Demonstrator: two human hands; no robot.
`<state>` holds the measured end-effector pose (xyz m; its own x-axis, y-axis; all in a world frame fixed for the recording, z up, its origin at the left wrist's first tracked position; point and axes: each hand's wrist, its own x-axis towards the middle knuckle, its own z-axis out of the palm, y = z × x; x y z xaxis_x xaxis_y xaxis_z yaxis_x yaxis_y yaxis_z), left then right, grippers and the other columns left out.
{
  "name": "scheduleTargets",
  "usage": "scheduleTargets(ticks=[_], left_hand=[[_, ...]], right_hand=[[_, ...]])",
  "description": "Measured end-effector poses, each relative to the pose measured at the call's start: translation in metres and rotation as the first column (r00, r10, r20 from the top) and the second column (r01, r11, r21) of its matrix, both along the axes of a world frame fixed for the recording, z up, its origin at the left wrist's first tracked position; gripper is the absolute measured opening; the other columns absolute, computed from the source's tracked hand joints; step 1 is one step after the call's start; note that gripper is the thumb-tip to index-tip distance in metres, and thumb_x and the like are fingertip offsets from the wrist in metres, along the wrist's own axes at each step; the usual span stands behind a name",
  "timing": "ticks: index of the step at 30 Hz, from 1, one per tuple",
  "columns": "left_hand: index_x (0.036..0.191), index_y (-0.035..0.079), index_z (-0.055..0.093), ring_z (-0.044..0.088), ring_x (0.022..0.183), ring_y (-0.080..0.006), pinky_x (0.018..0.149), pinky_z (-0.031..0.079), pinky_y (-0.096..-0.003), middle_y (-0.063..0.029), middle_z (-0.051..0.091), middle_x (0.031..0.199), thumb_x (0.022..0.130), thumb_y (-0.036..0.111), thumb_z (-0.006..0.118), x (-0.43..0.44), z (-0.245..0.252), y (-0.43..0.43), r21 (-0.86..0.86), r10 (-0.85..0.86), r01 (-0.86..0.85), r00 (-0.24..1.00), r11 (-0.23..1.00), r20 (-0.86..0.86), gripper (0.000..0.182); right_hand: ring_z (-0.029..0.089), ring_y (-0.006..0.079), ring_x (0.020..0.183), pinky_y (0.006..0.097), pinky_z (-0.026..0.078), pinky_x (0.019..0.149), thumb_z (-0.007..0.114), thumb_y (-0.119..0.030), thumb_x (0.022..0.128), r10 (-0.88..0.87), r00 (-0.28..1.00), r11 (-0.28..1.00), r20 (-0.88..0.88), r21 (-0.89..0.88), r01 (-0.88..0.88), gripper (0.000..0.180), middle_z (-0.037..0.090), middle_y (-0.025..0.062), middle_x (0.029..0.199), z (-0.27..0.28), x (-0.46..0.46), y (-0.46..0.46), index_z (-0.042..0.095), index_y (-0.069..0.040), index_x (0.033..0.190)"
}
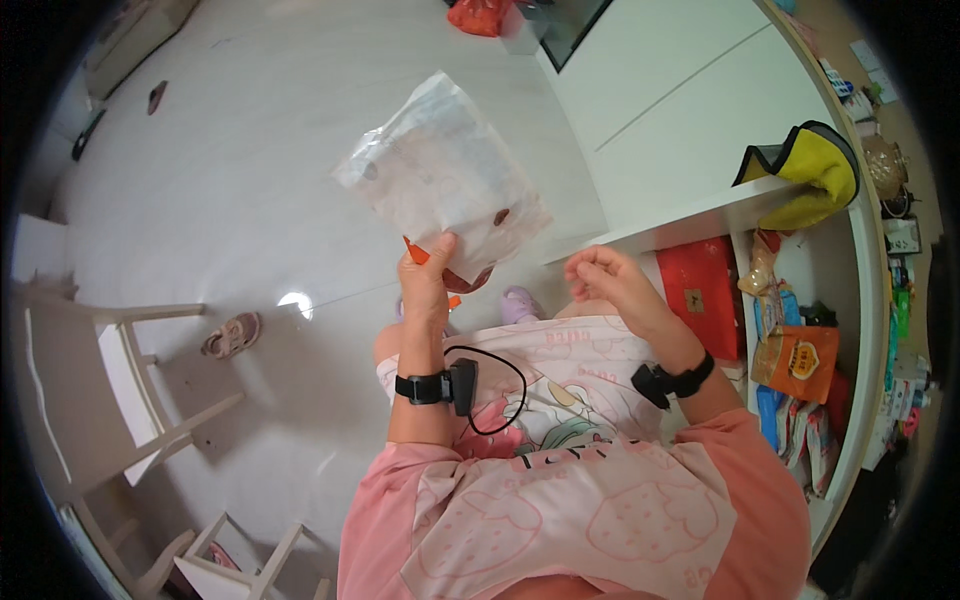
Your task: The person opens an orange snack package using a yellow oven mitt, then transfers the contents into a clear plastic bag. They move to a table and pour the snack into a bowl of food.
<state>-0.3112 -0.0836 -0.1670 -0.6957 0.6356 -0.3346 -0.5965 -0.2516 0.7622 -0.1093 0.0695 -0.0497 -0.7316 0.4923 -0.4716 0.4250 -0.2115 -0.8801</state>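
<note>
My left hand (427,277) grips the lower edge of a translucent plastic bag (450,172), thumb on top, and holds it up over the floor. Beneath the bag, at my fingers, an orange and dark red item shows in part; what it is cannot be told. My right hand (600,277) is to the right of the bag, apart from it, with fingers loosely curled and nothing seen in them. Beside it on the right stands an open cabinet compartment with a red box (697,300) and an orange packet (795,364).
A yellow cloth with black edging (817,176) hangs over the cabinet's divider. Small goods line the cabinet top at right. White chairs (82,382) stand at left, near a shoe (231,335) on the floor. A red plastic bag (478,16) lies at the top.
</note>
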Motion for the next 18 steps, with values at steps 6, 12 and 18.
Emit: scheduleTargets(ticks=[6,12,18], left_hand=[[0.099,0.001,0.062,0.062,0.071,-0.0169,0.060,0.052,-0.0312,-0.0061,0.065,0.087,0.081,0.021,0.076,-0.003,-0.038,0.032,0.042,0.014,-0.018,0.996,0.999,0.093,0.030],[0.098,0.002,0.063,0.062,0.076,-0.0145,0.068,0.050,-0.0298,-0.0041,0.066,0.089,0.083,0.019,0.075,0.001,-0.058,0.044,0.044,-0.128,0.125,0.990,0.991,0.061,0.026],[0.115,0.002,0.056,0.065,0.086,-0.0223,0.071,0.056,-0.0374,-0.0088,0.064,0.102,0.085,0.020,0.071,0.001,-0.067,0.046,0.063,-0.202,0.199,0.978,0.978,0.045,0.037]], right_hand=[[0.059,0.0115,0.084,0.0266,0.049,0.077,0.059,-0.020,0.094,0.265,0.897,0.960,0.353,-0.010,-0.280,0.023,0.065,0.0031,0.096,0.053,0.083,-0.006,0.062,-0.002,0.108],[0.063,0.0192,0.090,0.0337,0.048,0.078,0.064,-0.034,0.089,0.473,0.406,0.805,0.782,-0.196,-0.560,0.032,0.068,0.0100,0.094,0.144,0.229,-0.046,0.067,-0.009,0.108],[0.063,0.0285,0.091,0.0392,0.047,0.082,0.065,-0.042,0.084,0.626,0.230,0.770,0.745,-0.542,-0.337,0.041,0.070,0.0135,0.099,0.143,0.370,-0.158,0.070,-0.009,0.108]])
